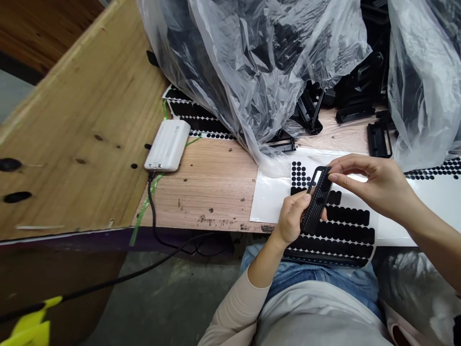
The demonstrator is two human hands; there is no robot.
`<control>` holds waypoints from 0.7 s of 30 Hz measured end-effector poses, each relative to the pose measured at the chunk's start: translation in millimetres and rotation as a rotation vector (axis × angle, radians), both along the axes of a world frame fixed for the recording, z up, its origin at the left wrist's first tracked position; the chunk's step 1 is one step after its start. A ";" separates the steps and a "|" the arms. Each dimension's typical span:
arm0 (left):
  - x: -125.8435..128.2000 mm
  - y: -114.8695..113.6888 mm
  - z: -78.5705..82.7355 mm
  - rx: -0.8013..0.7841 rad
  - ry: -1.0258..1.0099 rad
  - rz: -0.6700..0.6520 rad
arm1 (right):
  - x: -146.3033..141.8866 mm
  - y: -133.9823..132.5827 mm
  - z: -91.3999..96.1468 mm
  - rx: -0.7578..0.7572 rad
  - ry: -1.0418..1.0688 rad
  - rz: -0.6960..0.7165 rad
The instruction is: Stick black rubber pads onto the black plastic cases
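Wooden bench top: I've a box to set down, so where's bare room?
Bare wood shows between the power bank and the sheet of black round pads, bordered behind by the plastic bag. A narrower strip lies behind that sheet, by the black plastic parts. Crowded around the left hand and right hand, over the sheet.

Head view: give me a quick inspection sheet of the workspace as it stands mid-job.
surface: wood-laminate bench, scuffed and spotted.
job's things: black carbon-textured plastic part held above a sheet of black adhesive dots.
clutter: clear plastic bags over black plastic parts; white power bank.
grips: left hand holds the part; right hand has fingertips at its upper end.
cables: black cable runs from the power bank over the bench edge.
surroundings: plywood board at left; concrete floor below.
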State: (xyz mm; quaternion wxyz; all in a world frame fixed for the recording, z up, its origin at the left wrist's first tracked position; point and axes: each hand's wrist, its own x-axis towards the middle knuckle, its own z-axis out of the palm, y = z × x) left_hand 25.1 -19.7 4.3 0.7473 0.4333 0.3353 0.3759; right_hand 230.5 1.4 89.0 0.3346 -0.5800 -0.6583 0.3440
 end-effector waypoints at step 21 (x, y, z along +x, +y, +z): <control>1.4 -0.9 -13.1 0.049 0.001 -0.016 | 15.3 -1.1 -49.2 -0.291 0.481 -0.161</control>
